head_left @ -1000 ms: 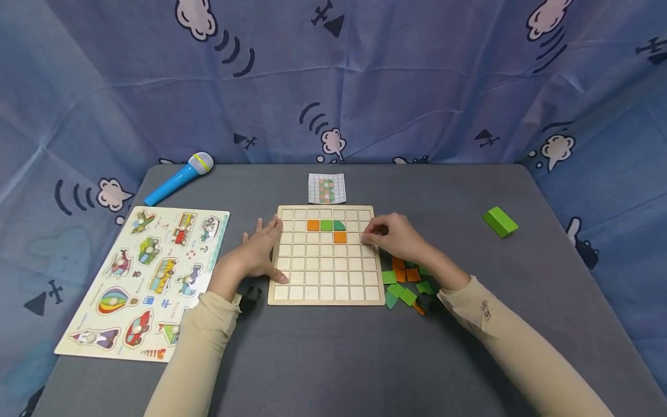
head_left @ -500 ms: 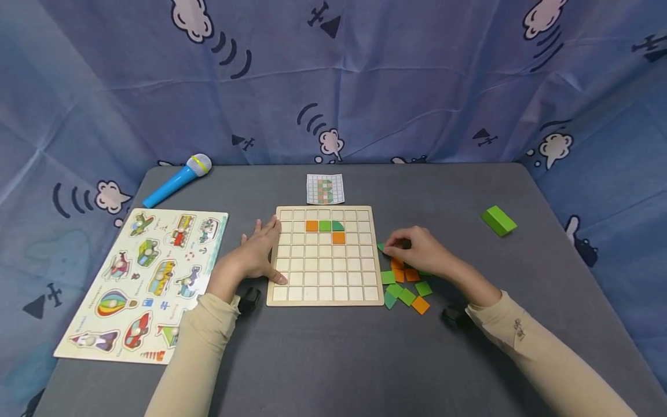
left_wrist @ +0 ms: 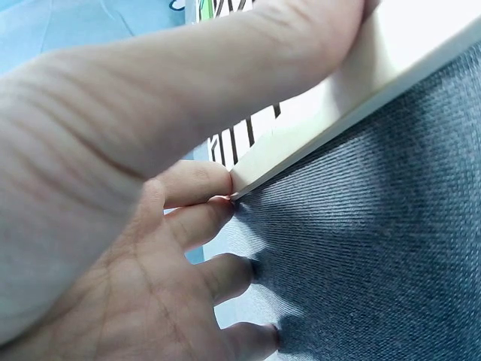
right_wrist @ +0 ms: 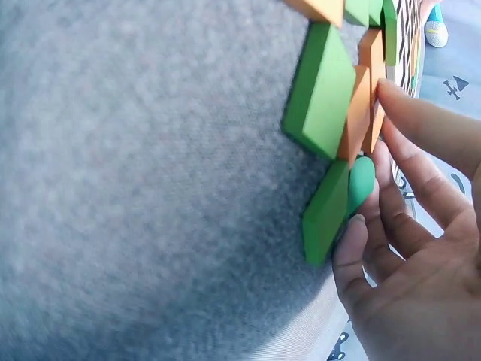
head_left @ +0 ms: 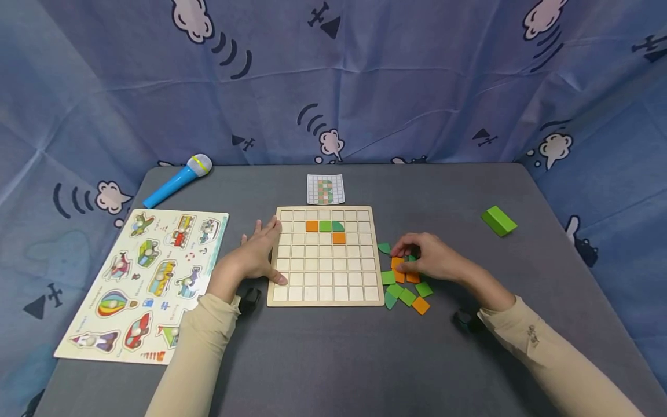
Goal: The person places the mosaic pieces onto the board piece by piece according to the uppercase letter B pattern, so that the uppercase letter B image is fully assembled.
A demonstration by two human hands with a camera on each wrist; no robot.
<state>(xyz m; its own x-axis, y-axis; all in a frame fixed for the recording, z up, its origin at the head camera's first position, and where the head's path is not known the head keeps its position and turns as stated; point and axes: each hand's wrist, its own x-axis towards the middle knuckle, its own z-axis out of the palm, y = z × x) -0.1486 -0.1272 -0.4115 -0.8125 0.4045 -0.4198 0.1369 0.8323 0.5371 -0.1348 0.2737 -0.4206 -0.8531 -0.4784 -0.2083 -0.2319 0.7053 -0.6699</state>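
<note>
A wooden grid board lies on the table, with a short row of orange, green and dark-green rounded tiles and an orange tile below it. At the board's left side, my left hand has its fingers spread along the edge and its thumb resting on the near-left corner. Right of the board, my right hand is at a loose pile of tiles, thumb and forefinger pinching an orange square tile. In the right wrist view, the thumb lies against that orange tile's edge, its other fingers beside a rounded green tile.
Behind the board lies a small printed pattern card. A picture puzzle board and a blue toy microphone are on the left. A green block sits at right. Several green and orange tiles lie near the right hand.
My right hand has moved from the board's right edge down and right to the tile pile. A dark-green rounded tile now lies apart, by the board's edge. The left hand stays in place.
</note>
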